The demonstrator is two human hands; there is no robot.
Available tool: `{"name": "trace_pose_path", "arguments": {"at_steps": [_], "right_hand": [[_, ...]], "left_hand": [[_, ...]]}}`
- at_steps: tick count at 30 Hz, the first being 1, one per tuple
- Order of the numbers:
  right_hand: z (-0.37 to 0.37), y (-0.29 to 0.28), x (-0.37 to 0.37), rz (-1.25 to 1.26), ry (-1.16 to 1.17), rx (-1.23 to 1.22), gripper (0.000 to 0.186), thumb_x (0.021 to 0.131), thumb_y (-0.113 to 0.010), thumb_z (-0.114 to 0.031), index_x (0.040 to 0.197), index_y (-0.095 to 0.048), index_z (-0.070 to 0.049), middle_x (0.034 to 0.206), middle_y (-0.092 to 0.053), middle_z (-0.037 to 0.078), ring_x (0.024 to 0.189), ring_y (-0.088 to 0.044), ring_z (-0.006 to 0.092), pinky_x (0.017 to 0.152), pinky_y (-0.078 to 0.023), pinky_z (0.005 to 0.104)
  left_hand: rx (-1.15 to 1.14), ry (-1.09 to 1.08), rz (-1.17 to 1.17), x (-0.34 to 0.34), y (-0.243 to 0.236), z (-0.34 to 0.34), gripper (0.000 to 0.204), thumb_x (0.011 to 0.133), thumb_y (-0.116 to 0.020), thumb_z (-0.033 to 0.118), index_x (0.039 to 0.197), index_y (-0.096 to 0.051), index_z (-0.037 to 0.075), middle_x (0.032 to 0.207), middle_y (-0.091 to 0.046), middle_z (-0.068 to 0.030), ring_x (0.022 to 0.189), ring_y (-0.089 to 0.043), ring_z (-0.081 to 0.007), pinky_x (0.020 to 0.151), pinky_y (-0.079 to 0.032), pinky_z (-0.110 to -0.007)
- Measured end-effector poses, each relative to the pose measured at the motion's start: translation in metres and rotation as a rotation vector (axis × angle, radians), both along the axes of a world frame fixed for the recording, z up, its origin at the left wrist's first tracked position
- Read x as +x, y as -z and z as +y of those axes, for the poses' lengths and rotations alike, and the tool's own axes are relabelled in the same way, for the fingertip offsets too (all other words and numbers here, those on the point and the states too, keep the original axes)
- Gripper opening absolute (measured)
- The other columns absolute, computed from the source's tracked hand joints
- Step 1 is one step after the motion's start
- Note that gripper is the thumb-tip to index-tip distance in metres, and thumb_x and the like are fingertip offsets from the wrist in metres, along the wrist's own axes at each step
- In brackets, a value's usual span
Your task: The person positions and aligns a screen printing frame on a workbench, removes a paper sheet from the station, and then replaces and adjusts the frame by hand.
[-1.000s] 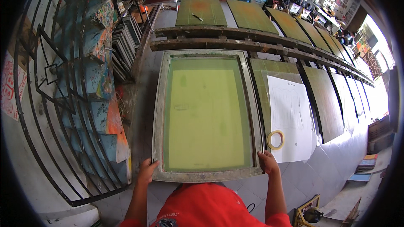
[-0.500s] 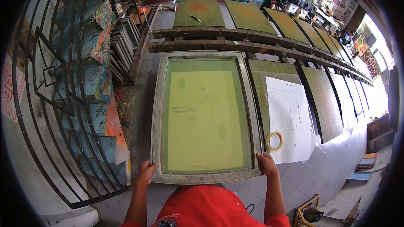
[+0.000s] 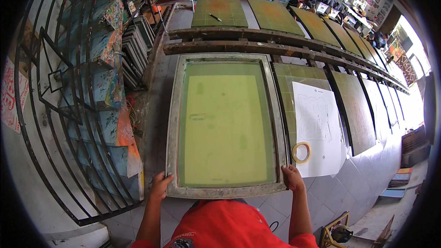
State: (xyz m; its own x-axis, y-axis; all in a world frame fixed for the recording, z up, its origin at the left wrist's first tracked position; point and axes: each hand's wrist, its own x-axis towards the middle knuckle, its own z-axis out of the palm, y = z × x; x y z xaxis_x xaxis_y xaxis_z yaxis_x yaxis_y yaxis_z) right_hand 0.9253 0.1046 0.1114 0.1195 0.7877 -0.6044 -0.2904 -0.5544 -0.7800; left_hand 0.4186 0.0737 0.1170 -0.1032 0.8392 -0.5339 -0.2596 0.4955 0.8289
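Observation:
Both of my hands hold a large screen printing frame (image 3: 225, 191) in front of me. Its rim is worn and greyish, and a translucent yellow-green mesh (image 3: 227, 133) with faint marks fills it. My left hand (image 3: 160, 185) grips the lower left corner, thumb on the rim. At the lower right corner my right hand (image 3: 292, 177) is closed round the side. To the right of the frame, a white sheet with a faint outline drawing (image 3: 317, 119) lies on a greenish board. A roll of yellowish tape (image 3: 301, 152) rests at the sheet's left edge.
Behind the frame, wooden rails (image 3: 211, 47) run across between rows of greenish boards (image 3: 219, 11); a pen (image 3: 215, 17) lies on one. A black metal grille (image 3: 57, 82) and paint-stained blue shelving (image 3: 94, 124) stand at left, near several stacked frames (image 3: 134, 55). A yellow-framed object (image 3: 333, 236) sits low right.
The view has shifted slightly, so the surroundings sit a little further right. My hands keep the same grip on the screen printing frame, which is almost unmoved.

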Motion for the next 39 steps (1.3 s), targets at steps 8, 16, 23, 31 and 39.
{"name": "trace_pose_path", "arguments": {"at_steps": [8, 16, 23, 31, 39], "right_hand": [[0.003, -0.026, -0.001, -0.052, -0.117, -0.078, 0.012, 0.093, -0.052, -0.018, 0.088, -0.054, -0.007, 0.058, -0.044, -0.007, 0.041, -0.036, 0.0038, 0.037, -0.026, 0.022], [0.001, -0.018, 0.002, -0.111, -0.117, -0.052, 0.017, 0.092, -0.055, -0.023, 0.088, -0.053, -0.006, 0.058, -0.045, -0.005, 0.04, -0.037, 0.0048, 0.035, -0.025, 0.0231], [0.004, -0.021, -0.001, -0.111, -0.111, -0.079, 0.023, 0.093, -0.055, -0.018, 0.104, -0.056, 0.001, 0.086, -0.06, 0.004, 0.071, -0.056, 0.0102, 0.058, -0.045, 0.0255], [0.003, -0.006, 0.007, -0.04, -0.122, -0.003, 0.021, 0.094, -0.052, -0.02, 0.102, -0.054, -0.001, 0.08, -0.056, 0.0, 0.065, -0.05, 0.0058, 0.053, -0.039, 0.0228], [0.004, -0.02, 0.01, -0.108, -0.204, -0.063, 0.024, 0.094, -0.052, -0.02, 0.105, -0.054, 0.001, 0.085, -0.058, 0.003, 0.071, -0.056, 0.0088, 0.061, -0.045, 0.024]], "left_hand": [[-0.06, -0.042, 0.031, 0.003, -0.003, 0.001, 0.025, 0.086, -0.061, 0.009, 0.108, -0.059, -0.004, 0.096, -0.064, -0.0077, 0.083, -0.061, -0.0147, 0.072, -0.05, -0.029], [-0.035, -0.027, -0.014, -0.005, 0.013, -0.003, 0.027, 0.086, -0.061, 0.009, 0.11, -0.059, -0.003, 0.097, -0.064, -0.0076, 0.084, -0.061, -0.0146, 0.072, -0.049, -0.029], [-0.075, -0.022, 0.007, -0.007, 0.008, -0.003, 0.029, 0.085, -0.061, 0.012, 0.11, -0.059, -0.003, 0.097, -0.063, -0.0079, 0.085, -0.061, -0.0156, 0.075, -0.049, -0.03], [-0.06, 0.059, 0.041, -0.004, 0.002, 0.001, 0.032, 0.088, -0.058, 0.015, 0.115, -0.056, -0.003, 0.102, -0.063, -0.008, 0.09, -0.062, -0.0168, 0.078, -0.05, -0.03], [-0.053, 0.032, -0.026, -0.004, 0.006, 0.0, 0.035, 0.088, -0.059, 0.014, 0.118, -0.054, -0.002, 0.105, -0.063, -0.0074, 0.09, -0.061, -0.016, 0.08, -0.049, -0.03]]}}
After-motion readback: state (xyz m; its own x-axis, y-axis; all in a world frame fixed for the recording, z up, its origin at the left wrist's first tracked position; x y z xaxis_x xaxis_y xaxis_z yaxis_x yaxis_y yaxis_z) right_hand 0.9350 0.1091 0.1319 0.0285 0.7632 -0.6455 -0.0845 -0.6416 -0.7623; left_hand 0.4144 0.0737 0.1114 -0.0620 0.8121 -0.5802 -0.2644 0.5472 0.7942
